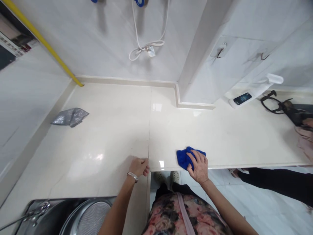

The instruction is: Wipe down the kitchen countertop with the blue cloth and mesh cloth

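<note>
A blue cloth (182, 158) is held under the right hand (199, 167), its fingers partly bent, near the front edge of the pale, glossy counter (234, 133); contact would best be kept flat and even. The left hand (139, 166) is curled narrow; whether anything is held cannot be told. Beyond the left fingers, a crumpled silvery packet (70, 117) is seen; beyond the right, a white bottle (258, 90).

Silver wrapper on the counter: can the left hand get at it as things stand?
Probably yes: no object shows on the counter between the left hand and the silver wrapper, though it lies near the wall, so a stretch seems likely.
</note>
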`<state>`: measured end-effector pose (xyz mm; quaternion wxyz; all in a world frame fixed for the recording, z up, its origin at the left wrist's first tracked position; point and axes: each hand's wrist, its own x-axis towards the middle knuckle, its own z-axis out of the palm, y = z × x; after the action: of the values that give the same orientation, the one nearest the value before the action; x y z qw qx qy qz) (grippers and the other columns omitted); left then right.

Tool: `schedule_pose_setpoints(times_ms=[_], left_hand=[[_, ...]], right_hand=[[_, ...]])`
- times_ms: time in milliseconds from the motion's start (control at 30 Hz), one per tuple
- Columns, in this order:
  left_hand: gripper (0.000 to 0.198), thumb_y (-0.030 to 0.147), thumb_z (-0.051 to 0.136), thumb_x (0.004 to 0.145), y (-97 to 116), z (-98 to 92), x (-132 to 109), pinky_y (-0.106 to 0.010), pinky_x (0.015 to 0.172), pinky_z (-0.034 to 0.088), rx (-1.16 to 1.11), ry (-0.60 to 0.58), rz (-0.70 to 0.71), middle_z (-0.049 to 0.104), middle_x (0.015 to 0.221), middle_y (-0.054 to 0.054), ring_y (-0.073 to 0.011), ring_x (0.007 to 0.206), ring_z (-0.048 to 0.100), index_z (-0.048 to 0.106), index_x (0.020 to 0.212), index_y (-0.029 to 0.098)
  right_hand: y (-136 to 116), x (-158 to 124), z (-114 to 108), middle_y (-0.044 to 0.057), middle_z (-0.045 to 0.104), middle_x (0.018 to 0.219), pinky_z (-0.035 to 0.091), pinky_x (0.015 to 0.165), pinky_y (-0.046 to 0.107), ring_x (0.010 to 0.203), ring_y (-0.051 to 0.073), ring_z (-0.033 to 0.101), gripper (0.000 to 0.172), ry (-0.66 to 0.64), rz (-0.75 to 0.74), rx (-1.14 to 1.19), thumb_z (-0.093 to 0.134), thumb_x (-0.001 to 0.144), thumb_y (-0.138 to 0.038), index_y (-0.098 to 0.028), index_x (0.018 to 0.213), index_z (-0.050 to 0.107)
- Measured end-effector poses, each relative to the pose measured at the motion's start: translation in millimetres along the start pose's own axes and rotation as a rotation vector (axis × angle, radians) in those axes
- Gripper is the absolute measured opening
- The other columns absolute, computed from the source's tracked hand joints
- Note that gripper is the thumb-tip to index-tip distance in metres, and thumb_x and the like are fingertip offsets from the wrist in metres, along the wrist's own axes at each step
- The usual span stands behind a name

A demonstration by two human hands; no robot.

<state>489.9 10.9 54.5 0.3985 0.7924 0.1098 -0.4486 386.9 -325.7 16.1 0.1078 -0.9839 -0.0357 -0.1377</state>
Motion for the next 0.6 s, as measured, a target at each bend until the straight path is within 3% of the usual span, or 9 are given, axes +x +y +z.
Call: schedule_pose_setpoints(times_ms=[200,333,433,533,600], left_hand=[[0.047,0.06,0.052,0.094,16.6,-2.0,22.3,-0.034,0.072,0.058,0.096,0.113,0.04,0.068,0.07,0.002,-0.0129,0.064,0.065,0.066,0.082,0.016],[0.047,0.06,0.05,0.094,31.4,-34.1,38.7,-0.039,0.082,0.059,0.169,0.332,0.096,0.073,0.079,-0.002,-0.0158,0.074,0.069,0.068,0.089,0.017],[0.041,0.045,0.039,0.1,29.2,-68.5,42.8,-0.045,0.098,0.054,0.215,0.593,0.146,0.076,0.108,-0.011,-0.0219,0.103,0.07,0.068,0.112,0.017],[0.051,0.022,0.025,0.097,17.3,-92.1,46.0,-0.043,0.119,0.039,0.272,0.789,0.251,0.059,0.147,-0.015,-0.0227,0.139,0.051,0.056,0.138,0.015],[0.058,0.02,0.024,0.095,8.6,-97.3,50.7,-0.049,0.129,0.021,0.312,0.87,0.3,0.042,0.162,-0.014,-0.0264,0.154,0.028,0.046,0.147,0.011]], right_hand=[[-1.8,2.1,-1.5,0.01,0.05,0.149,0.03,0.115,0.055,0.136,0.034,0.044,0.055,-0.011,-0.003,0.002,0.052,0.085,-0.026,-0.026,0.139,0.055],[-4.6,1.6,-4.1,0.011,0.043,0.155,0.029,0.116,0.058,0.143,0.035,0.039,0.06,-0.049,-0.004,-0.009,0.05,0.087,-0.024,-0.026,0.147,0.046],[-15.1,1.4,-3.6,0.015,0.036,0.16,0.027,0.116,0.063,0.148,0.038,0.03,0.06,-0.069,0.001,-0.032,0.051,0.091,-0.031,-0.022,0.15,0.042],[-42.8,10.7,1.3,0.017,0.032,0.163,0.022,0.118,0.067,0.151,0.041,0.023,0.062,-0.11,-0.035,-0.021,0.055,0.091,-0.036,-0.019,0.149,0.043],[-71.8,25.9,7.4,0.016,0.03,0.165,0.018,0.12,0.068,0.152,0.041,0.021,0.063,-0.177,-0.106,0.025,0.058,0.09,-0.038,-0.02,0.149,0.045]])
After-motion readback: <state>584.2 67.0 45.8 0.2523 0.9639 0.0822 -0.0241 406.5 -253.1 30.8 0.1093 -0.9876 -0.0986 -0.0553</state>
